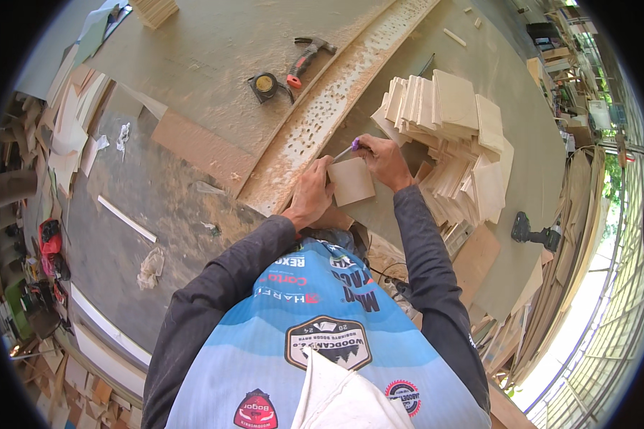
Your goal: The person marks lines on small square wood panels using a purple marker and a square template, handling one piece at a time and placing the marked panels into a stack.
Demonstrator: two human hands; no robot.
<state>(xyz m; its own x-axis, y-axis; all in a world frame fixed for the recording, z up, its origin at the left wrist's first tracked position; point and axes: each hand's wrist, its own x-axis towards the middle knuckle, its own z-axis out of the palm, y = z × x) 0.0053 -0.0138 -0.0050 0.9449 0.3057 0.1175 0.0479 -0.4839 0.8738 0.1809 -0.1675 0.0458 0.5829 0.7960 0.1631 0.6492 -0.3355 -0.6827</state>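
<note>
A small square wooden piece (353, 183) is in front of me, at the near end of a long board. My left hand (312, 191) is closed at its left edge, thumb and fingers bent against it. In my right hand (385, 161), closed in a pinch, is the purple end (356, 144) of a slim grey stick (344, 153). The stick slants along the piece's far edge, and its other end reaches my left fingertips. Whether it is a pen or a tool I cannot make out. Right of my right hand lie several stacked, similar wooden pieces (456, 102).
A long dusty board (322, 118) with many holes runs away across the table. Beyond my hands lie a claw hammer (309, 61) and a tape measure (265, 86). A cordless drill (535, 232) rests at the right. A brown panel (200, 146) and a white strip (127, 219) lie left.
</note>
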